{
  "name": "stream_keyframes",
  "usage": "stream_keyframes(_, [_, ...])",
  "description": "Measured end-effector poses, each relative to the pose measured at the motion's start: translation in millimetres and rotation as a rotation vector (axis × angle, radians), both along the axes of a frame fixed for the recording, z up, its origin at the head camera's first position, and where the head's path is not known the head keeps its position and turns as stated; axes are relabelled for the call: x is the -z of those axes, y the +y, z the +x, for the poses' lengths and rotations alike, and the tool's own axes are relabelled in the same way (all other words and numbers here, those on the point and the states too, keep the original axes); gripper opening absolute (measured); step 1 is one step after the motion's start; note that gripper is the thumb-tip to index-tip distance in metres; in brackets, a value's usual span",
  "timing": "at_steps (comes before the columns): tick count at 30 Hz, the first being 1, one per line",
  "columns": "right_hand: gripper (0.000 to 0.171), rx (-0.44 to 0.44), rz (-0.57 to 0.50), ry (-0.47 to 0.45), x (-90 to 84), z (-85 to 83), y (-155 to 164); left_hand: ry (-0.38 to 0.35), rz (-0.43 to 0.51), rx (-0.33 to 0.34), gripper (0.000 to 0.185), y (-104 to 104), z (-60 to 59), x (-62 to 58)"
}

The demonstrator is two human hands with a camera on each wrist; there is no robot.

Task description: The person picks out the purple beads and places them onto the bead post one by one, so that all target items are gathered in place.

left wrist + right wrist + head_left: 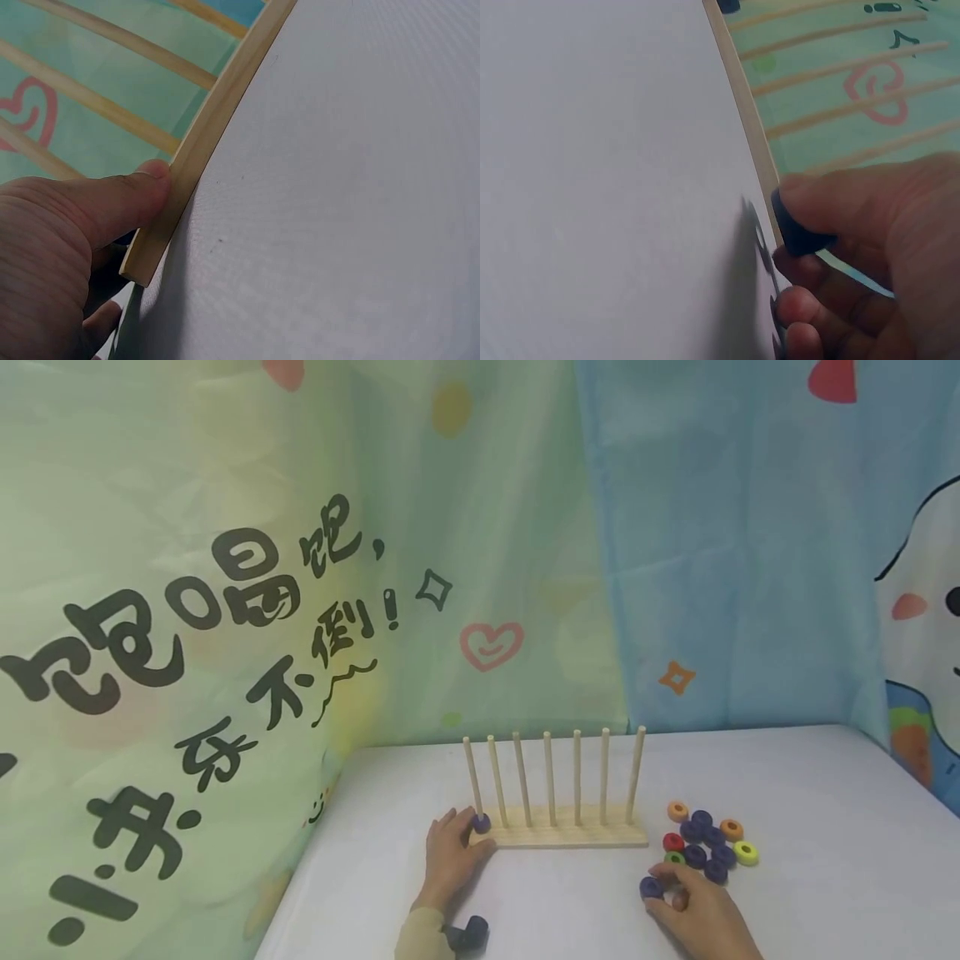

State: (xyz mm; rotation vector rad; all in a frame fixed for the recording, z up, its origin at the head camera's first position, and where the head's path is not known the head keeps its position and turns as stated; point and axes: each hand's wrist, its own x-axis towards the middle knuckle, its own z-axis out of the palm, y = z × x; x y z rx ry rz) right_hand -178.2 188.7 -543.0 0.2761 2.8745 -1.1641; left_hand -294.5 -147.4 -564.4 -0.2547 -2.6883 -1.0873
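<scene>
A wooden peg rack (562,837) with a row of several upright pegs stands on the table. One dark blue ring (482,823) sits at the foot of its leftmost peg. My left hand (452,852) grips the rack's left end, its thumb (135,196) along the front edge and the fingers round the side. Between thumb and fingertips my right hand (697,906) pinches another dark blue ring (651,887), in front of the rack's right end. The right wrist view shows that held ring (799,229) partly covered by the thumb.
Right of the rack lies a loose group of rings, mostly dark blue (695,857), with orange (678,812), red (672,842), green (675,858) and yellow (746,852) ones among them. A printed curtain (487,568) hangs behind the white table (555,910).
</scene>
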Motion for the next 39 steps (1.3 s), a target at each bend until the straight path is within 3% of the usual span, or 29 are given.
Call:
stream_keyframes(10, [0.041,-0.001,-0.018,0.06,-0.9,3.8,-14.2,0.003,0.006,0.004,0.059,-0.1,2.4,-2.1])
stream_keyframes(21, [0.044,-0.002,-0.078,0.059,1.5,1.3,-22.0,0.002,-0.011,0.0,0.057,1.2,1.4,-2.5])
stream_keyframes(39, [0.04,0.064,-0.143,0.097,-3.1,-3.6,-30.2,-0.019,-0.01,-0.015,0.058,2.3,0.7,-1.4])
